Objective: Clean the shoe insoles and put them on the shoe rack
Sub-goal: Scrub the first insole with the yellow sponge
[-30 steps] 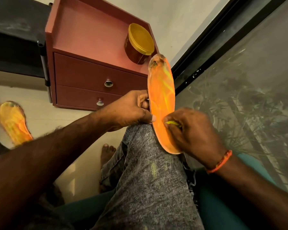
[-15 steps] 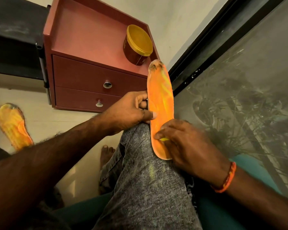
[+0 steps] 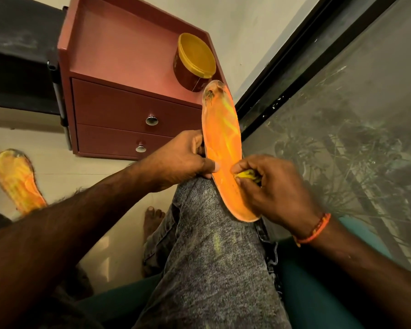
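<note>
An orange insole [image 3: 222, 138] with yellow streaks and a dirty toe end rests lengthwise on my raised knee, toe pointing away. My left hand [image 3: 183, 157] grips its left edge, thumb on top. My right hand [image 3: 273, 186] pinches a small yellow cloth [image 3: 246, 175] and presses it against the insole's right side near the middle. A second orange insole [image 3: 19, 181] lies on the floor at the far left.
A reddish two-drawer cabinet [image 3: 128, 115] stands ahead, with a round tub with a yellow lid [image 3: 195, 65] on top. A dark-framed glass pane [image 3: 342, 115] runs along the right. A black shelf [image 3: 17, 55] is at the upper left. I sit on a teal seat [image 3: 318, 293].
My right hand with the cloth has slid back up from the heel end toward the insole's middle. The left hand keeps its grip.
</note>
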